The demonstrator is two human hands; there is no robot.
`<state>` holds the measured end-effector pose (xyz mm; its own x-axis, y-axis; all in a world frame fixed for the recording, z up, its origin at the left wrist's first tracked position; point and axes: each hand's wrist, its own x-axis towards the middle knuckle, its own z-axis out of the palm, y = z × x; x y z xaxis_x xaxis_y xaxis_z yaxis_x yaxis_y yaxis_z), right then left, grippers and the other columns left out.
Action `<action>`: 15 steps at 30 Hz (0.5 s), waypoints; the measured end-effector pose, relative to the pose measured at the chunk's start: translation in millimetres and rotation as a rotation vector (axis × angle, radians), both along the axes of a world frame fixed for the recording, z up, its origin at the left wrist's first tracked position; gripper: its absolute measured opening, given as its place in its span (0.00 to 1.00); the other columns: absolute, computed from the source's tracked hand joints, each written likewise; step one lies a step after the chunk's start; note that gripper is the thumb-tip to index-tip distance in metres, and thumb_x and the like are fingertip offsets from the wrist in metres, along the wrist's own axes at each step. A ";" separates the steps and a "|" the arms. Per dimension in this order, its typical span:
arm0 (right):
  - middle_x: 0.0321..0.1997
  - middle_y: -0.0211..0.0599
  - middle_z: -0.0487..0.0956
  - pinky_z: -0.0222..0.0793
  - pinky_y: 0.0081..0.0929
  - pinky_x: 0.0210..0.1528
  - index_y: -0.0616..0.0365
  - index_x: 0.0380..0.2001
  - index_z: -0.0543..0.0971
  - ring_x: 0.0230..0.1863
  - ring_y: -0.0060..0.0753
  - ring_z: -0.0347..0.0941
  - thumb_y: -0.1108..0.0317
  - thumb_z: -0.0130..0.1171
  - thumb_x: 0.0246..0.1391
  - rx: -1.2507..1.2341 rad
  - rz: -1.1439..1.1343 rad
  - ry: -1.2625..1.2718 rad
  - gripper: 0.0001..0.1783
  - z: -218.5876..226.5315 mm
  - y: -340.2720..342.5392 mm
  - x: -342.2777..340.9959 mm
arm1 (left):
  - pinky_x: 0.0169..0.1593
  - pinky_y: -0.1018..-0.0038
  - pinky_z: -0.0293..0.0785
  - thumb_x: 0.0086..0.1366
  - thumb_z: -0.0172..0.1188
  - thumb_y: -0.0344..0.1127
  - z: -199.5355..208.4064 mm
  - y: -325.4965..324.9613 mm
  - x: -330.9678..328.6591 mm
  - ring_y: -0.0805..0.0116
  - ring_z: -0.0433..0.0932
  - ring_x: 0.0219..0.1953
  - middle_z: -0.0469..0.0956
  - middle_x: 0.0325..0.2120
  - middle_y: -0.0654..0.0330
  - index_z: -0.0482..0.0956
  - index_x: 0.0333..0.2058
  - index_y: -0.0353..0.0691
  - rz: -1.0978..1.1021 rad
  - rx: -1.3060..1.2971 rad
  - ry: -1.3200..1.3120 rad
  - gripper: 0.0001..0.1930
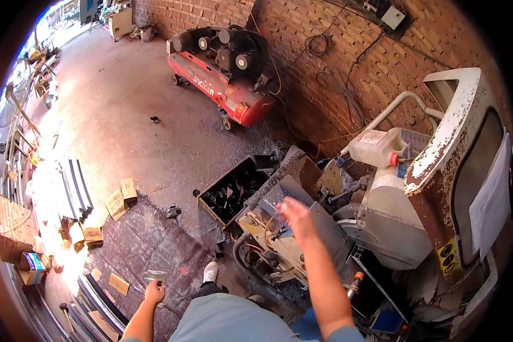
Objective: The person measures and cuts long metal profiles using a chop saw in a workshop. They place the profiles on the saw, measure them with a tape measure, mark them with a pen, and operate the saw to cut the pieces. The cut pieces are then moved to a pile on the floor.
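My right hand [296,218] is raised over the machine at right, fingers apart and slightly blurred, with nothing visible in it. Beneath it is a slanted grey metal plate [325,231]; whether the fingers touch it I cannot tell. My left hand [155,290] hangs low at the left of my body, its fingers curled. Right at its fingertips shows a small clear, flat piece [155,276]; the grip on it is not plain. Past the plate stands an open box [212,212], filled with small black parts.
A machine with a worn white-and-brown housing [439,165] stands at right, a plastic jug [376,147] on it. A red air compressor [222,85] stands by the brick wall. Cardboard boxes [117,204] and long dark metal strips [77,185] lie at left. A dark sheet [154,239] covers floor nearby.
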<state>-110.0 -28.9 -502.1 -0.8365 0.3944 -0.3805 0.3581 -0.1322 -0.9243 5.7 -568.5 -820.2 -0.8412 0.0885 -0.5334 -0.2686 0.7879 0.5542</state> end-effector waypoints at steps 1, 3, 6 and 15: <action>0.48 0.40 0.80 0.73 0.26 0.49 0.67 0.59 0.68 0.45 0.28 0.77 0.66 0.57 0.62 -0.029 0.059 -0.014 0.25 -6.8 -14.6 16.6 | 0.49 0.60 0.74 0.57 0.64 0.38 -4.3 1.1 -7.2 0.50 0.79 0.44 0.81 0.39 0.49 0.77 0.41 0.38 -0.004 0.005 0.015 0.15; 0.51 0.43 0.80 0.72 0.26 0.50 0.69 0.60 0.67 0.46 0.28 0.77 0.66 0.57 0.62 -0.068 0.163 -0.068 0.27 -18.3 -34.0 61.2 | 0.46 0.59 0.74 0.56 0.65 0.38 -7.5 9.8 -25.6 0.50 0.80 0.42 0.81 0.36 0.49 0.78 0.37 0.38 -0.009 0.005 0.045 0.13; 0.52 0.44 0.80 0.71 0.28 0.51 0.70 0.60 0.68 0.48 0.29 0.77 0.66 0.57 0.63 -0.124 0.193 -0.159 0.27 -24.1 -46.6 136.3 | 0.44 0.59 0.75 0.55 0.66 0.39 -2.4 37.1 -67.9 0.49 0.80 0.39 0.81 0.32 0.49 0.79 0.34 0.38 -0.109 -0.055 0.042 0.12; 0.36 0.37 0.82 0.73 0.25 0.44 0.59 0.39 0.78 0.37 0.27 0.78 0.65 0.56 0.62 0.051 -0.667 -0.002 0.09 32.5 45.2 378.6 | 0.38 0.65 0.77 0.52 0.69 0.33 -41.6 133.8 -173.9 0.57 0.83 0.32 0.83 0.28 0.49 0.81 0.30 0.32 -0.304 0.184 0.085 0.10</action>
